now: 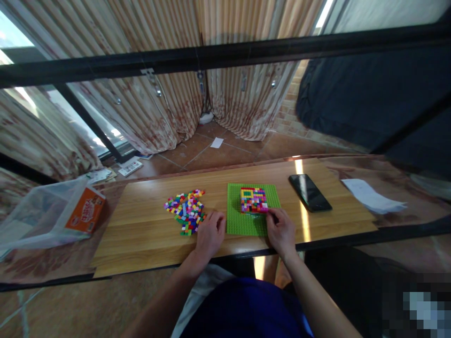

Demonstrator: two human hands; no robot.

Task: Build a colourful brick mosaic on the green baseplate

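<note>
Working left to right, we noted a translucent tub [38,206] beyond the left end of the wooden tabletop [134,230], then a spread of loose bricks [190,209]. The left hand [210,230] rested against their near right edge, fingers curled close together; we could not tell whether they pinched a brick. Next came the green baseplate [246,225], bearing the multicoloured brick block [253,200] on its farther half. The right hand [282,230] had thumb and forefinger drawn together at the block's near right corner (gripping or only pressing, we could not tell). A black phone [310,192] lay beyond. We judged the step to be seating a brick at that corner; the next move called for stud alignment and firm downward pressure.
</note>
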